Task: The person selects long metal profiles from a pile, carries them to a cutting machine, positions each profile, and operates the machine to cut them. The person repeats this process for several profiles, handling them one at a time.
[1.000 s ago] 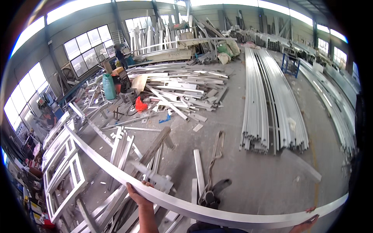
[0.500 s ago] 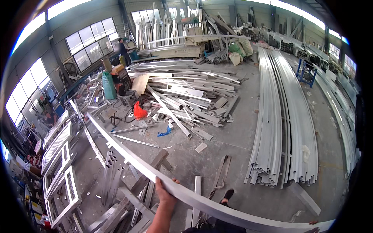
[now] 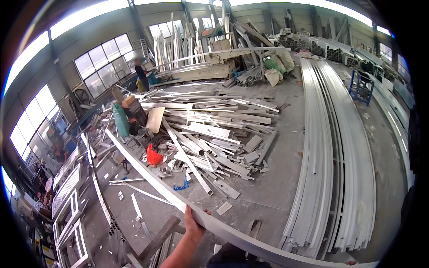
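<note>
My left hand (image 3: 194,222) rises from the lower edge and is closed on a long white profile (image 3: 147,170). The profile runs from the far left near a green sack (image 3: 119,119), across the view, down to the lower right edge. It is held above the concrete floor. Only a sliver of my right hand (image 3: 351,263) shows at the bottom edge by the profile's near end, and its grip is hidden.
A heap of white profile offcuts (image 3: 214,134) lies ahead, with a red object (image 3: 154,157) beside it. Long profile bundles (image 3: 330,156) stretch along the right. Window frames (image 3: 67,201) lean at left, a wooden plank (image 3: 156,239) lies near my feet. A person (image 3: 140,73) stands far back.
The view has moved forward toward the offcut heap. My left hand has stayed on the profile, and my right hand has slid almost out of the picture.
</note>
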`<move>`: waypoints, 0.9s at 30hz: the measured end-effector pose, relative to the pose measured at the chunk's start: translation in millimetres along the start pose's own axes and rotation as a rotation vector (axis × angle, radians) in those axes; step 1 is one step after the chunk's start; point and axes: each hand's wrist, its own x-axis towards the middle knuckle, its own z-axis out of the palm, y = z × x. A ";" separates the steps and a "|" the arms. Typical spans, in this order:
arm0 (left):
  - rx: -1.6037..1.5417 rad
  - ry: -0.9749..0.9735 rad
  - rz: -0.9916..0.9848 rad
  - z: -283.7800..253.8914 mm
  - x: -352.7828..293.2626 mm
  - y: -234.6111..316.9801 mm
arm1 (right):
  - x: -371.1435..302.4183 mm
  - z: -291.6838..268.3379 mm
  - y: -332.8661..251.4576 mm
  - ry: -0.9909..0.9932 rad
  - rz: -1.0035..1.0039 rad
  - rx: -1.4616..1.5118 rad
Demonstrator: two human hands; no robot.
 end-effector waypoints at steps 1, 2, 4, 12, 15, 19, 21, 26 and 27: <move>0.038 -0.014 0.008 22.9 18.6 -3.9 | 14.9 19.2 17.1 -0.018 0.006 0.019; 0.005 -0.036 -0.066 33.8 46.7 -16.1 | 27.9 36.0 30.4 -0.037 0.013 0.032; 0.044 -0.039 -0.064 63.4 60.9 -22.2 | 56.6 65.1 76.3 -0.065 0.072 0.047; -0.007 -0.125 -0.171 184.4 220.6 -95.5 | 177.1 177.4 229.3 -0.099 0.128 0.057; 0.054 -0.237 -0.261 249.0 291.7 -112.3 | 224.3 224.2 254.1 -0.046 0.073 0.016; 0.023 -0.317 -0.272 333.1 380.6 -104.0 | 276.0 280.5 277.6 0.024 0.001 -0.015; 0.032 -0.332 -0.281 374.5 408.9 -95.6 | 304.2 295.3 295.0 0.080 -0.018 -0.024; 0.029 -0.292 -0.363 442.7 468.1 -116.3 | 374.7 309.8 330.9 0.200 -0.128 -0.138; 0.033 -0.268 -0.378 451.5 482.4 -126.1 | 394.2 307.8 342.4 0.229 -0.146 -0.249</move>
